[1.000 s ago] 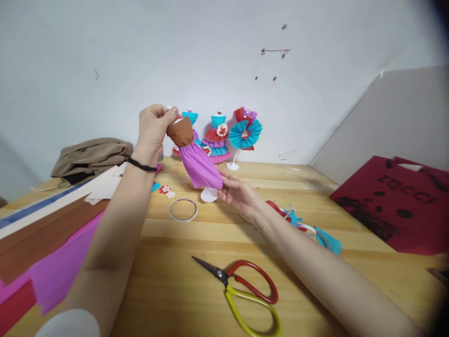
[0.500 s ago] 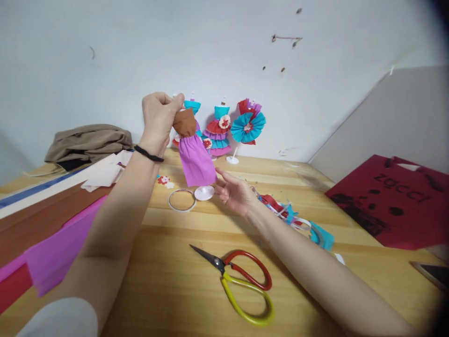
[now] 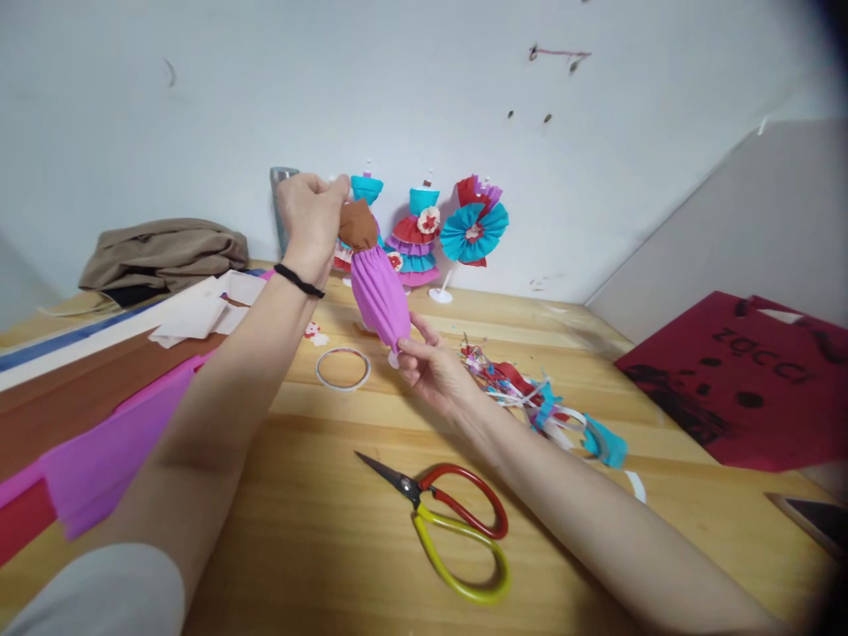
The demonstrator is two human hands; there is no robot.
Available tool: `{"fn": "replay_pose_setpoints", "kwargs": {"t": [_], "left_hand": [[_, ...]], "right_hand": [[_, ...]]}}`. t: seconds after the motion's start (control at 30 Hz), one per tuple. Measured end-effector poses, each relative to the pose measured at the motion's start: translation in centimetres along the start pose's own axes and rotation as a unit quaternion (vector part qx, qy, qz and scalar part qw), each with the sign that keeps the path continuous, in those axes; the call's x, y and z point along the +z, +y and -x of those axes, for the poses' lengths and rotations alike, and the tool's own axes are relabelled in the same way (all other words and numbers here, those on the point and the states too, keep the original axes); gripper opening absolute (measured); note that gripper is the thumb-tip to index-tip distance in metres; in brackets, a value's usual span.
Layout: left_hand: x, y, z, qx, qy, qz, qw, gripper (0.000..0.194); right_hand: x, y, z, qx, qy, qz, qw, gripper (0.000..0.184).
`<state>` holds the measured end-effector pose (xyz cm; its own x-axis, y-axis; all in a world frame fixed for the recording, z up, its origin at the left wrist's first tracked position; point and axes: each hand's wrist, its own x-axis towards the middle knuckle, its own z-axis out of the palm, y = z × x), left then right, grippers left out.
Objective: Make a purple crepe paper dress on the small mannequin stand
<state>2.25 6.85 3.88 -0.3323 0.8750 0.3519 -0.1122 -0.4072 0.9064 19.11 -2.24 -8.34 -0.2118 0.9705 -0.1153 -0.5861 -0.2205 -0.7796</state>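
Observation:
A small dress-form figure with a brown paper top (image 3: 359,226) and a gathered purple paper skirt (image 3: 379,293) is held tilted above the table. My left hand (image 3: 310,210) pinches it at the top, fingers closed; the neck is hidden behind them. The fingers of my right hand (image 3: 434,364) close around the skirt's lower end, bunching it in. A bit of the white base (image 3: 394,359) shows below the skirt. A ring of tape (image 3: 343,369) lies on the table beneath. Scissors with a red and a yellow handle (image 3: 441,521) rest nearer me, blades apart.
Finished paper dresses on stands (image 3: 419,231) line the wall, one with a blue rosette (image 3: 473,232). Paper scraps (image 3: 523,384) lie right of centre. Coloured sheets (image 3: 112,459) and a brown cloth (image 3: 165,261) are at left. A red bag (image 3: 742,380) and a dark-screened device (image 3: 808,521) are at right.
My right hand has closed on the skirt's lower end, which was flared and is now gathered narrow. The figure's round white base is now mostly hidden. The view has shifted slightly.

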Motion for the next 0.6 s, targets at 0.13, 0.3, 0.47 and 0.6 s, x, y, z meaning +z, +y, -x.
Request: {"fn": "replay_pose_setpoints", "kwargs": {"t": [0.13,0.3,0.47,0.6], "left_hand": [[-0.2,0.1,0.0,0.082,0.045,-0.049,0.994,0.036],[-0.6,0.0,-0.1,0.092,-0.004,-0.042,0.995,0.037],[-1.0,0.1,-0.3,0.083,-0.092,0.017,0.992,0.039],[-1.2,0.6,-0.1,0.07,-0.115,0.045,0.99,0.039]], "right_hand": [[0.4,0.2,0.5,-0.001,-0.004,0.034,0.999,0.073],[0.6,0.4,0.6,0.026,0.021,0.06,0.998,0.059],[-0.3,-0.1,-0.3,-0.042,0.09,0.139,0.985,0.034],[-0.9,-1.1,-1.1,-0.097,0.123,0.164,0.974,0.025]]}}
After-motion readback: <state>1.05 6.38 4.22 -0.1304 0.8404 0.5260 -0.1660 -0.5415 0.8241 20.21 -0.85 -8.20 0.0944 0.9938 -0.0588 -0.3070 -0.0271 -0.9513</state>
